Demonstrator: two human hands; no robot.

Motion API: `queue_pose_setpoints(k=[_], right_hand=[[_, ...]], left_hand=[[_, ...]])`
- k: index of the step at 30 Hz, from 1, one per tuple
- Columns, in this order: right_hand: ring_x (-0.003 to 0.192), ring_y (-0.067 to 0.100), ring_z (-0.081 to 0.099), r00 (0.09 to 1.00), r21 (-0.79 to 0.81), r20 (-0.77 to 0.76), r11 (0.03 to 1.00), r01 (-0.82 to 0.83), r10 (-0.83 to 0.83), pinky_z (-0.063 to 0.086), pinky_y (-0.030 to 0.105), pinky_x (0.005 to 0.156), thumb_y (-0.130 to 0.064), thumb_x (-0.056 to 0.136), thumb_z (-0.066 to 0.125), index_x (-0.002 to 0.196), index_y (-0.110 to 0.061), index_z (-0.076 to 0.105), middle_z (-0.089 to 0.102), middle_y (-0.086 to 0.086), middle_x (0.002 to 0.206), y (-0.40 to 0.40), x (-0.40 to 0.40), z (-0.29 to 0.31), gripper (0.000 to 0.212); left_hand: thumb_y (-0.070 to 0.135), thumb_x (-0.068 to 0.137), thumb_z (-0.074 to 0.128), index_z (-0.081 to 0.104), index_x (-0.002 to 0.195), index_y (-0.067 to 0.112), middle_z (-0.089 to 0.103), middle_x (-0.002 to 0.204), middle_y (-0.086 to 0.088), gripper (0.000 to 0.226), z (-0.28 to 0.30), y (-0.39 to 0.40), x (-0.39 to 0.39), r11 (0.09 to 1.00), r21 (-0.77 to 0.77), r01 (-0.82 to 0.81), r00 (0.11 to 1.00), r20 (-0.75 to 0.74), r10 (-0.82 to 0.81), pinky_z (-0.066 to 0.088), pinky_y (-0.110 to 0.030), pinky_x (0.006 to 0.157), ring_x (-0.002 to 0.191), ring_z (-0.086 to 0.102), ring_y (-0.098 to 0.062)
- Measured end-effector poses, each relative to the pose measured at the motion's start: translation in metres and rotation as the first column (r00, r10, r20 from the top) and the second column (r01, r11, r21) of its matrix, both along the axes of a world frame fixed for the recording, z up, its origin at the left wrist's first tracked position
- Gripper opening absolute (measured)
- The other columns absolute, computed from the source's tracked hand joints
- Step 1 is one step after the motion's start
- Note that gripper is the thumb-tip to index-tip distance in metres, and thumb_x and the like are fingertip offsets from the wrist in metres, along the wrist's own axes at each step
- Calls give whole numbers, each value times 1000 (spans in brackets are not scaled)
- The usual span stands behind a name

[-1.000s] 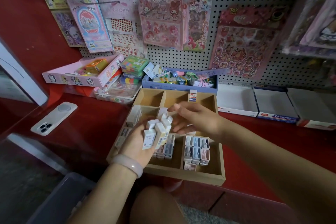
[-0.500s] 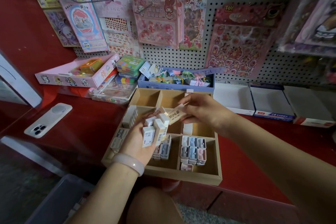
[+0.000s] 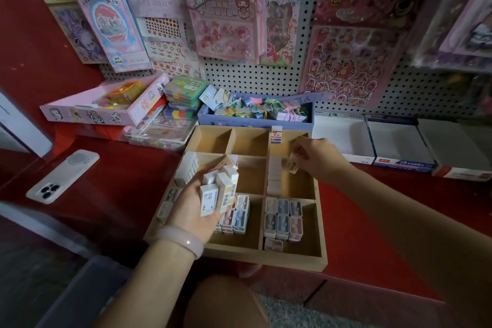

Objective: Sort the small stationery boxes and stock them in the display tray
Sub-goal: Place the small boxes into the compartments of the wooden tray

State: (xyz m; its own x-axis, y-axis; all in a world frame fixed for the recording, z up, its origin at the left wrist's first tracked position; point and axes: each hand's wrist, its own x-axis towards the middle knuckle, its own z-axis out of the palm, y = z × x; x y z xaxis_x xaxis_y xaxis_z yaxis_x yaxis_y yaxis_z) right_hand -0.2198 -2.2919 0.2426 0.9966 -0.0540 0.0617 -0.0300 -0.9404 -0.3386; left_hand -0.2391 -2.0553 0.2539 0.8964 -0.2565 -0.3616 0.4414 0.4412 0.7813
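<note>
The right hand (image 3: 316, 158), reaching in from the right edge of the frame with the forearm angled up toward centre, pinches one small white stationery box (image 3: 292, 165) between thumb and fingertips. That box is held tilted over the middle-right compartment of the light wooden compartment tray (image 3: 323, 224), just beside a row of white boxes (image 3: 274, 174) standing on edge along that compartment's left wall. Whether it touches the row cannot be told.

The left hand (image 3: 197, 208), palm up at centre frame with a pale pink bangle (image 3: 181, 241) on the wrist, grips a clutch of small white and cream boxes (image 3: 219, 190), fingers curled around them, above the tray's left side.

In the tray's lower compartments lie flat pastel grey, blue and pink boxes (image 3: 282, 220) in rows. One white box (image 3: 276, 134) stands upright on the back divider.

The tray rests on a red counter (image 3: 114, 194). A white phone (image 3: 62, 177) lies face down at left. A blue carton of mixed items (image 3: 255, 112) sits behind the tray, with a pink carton (image 3: 106, 106) at upper left and empty white cartons (image 3: 399, 144) at right. Sticker sheets hang on the white pegboard (image 3: 306, 34) above.
</note>
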Motion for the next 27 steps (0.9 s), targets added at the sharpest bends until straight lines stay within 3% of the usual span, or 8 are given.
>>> queue_pose_setpoints(k=[3, 8, 12, 15, 16, 19, 24, 27], right_hand=[[87, 23, 55, 999, 33, 35, 999, 36, -37, 41, 26, 70, -12, 93, 51, 106, -9, 56, 59, 11, 106, 10, 11, -14, 14], [87, 17, 47, 998, 61, 19, 997, 57, -58, 40, 25, 72, -14, 91, 56, 108, -9, 54, 53, 9, 113, 17, 17, -25, 18], [105, 25, 54, 998, 56, -38, 997, 57, -55, 49, 32, 86, -20, 90, 59, 124, -12, 49, 48, 10, 126, 17, 11, -16, 36], [94, 20, 59, 995, 127, 99, 992, 14, -27, 46, 26, 74, -24, 93, 55, 120, -14, 55, 56, 7, 117, 31, 5, 6, 29], [85, 15, 60, 995, 257, 90, 964, -62, 40, 45, 22, 68, -26, 94, 54, 115, -15, 58, 60, 5, 109, 39, 1, 16, 24], [73, 12, 59, 938, 701, -86, 690, -183, 336, 49, 18, 60, -25, 95, 50, 113, -12, 58, 62, 10, 93, 62, -11, 40, 23], [79, 24, 63, 896, 733, -162, 658, -171, 414, 55, 19, 66, -15, 94, 52, 122, -9, 59, 63, 23, 99, 64, -12, 40, 29], [66, 12, 63, 955, 853, -151, 522, -5, 256, 55, 16, 63, -2, 95, 47, 114, 2, 60, 62, 17, 90, 53, -16, 37, 23]], left_hand=[[22, 97, 39, 66, 99, 15, 70, 82, -3, 27, -4, 1, 2, 1000, -8, -24, 998, -51, 24, 43, -31, 77, 76, 63, -17], [21, 96, 42, 69, 101, 11, 71, 79, -6, 29, -9, 4, 4, 996, -89, -9, 995, -100, 0, 55, -26, 65, 66, 69, -15], [21, 93, 47, 58, 122, 10, 69, 93, -10, 33, -10, 3, 3, 998, -57, -11, 994, -110, 5, 50, -34, 80, 79, 68, -19], [19, 92, 49, 59, 120, 12, 67, 96, -9, 31, -12, 2, 5, 1000, -28, -12, 993, -118, 9, 54, -29, 66, 69, 68, -16], [18, 91, 50, 60, 119, 11, 67, 97, -9, 30, -11, 0, 4, 1000, -28, -11, 993, -119, 8, 55, -25, 61, 68, 68, -15], [13, 89, 52, 61, 107, 8, 70, 87, -4, 21, -9, -7, 2, 999, 48, 3, 998, -60, 0, 53, -21, 51, 65, 67, -12], [26, 68, 65, 53, 128, 4, 64, 111, -17, 65, -1, -11, -3, 996, 78, 39, 999, -19, -37, 52, -24, 51, 77, 65, -19], [24, 76, 63, 60, 108, 4, 70, 82, -2, 38, -3, -12, -1, 998, 42, 42, 999, -20, -41, 52, -20, 49, 60, 65, -8]])
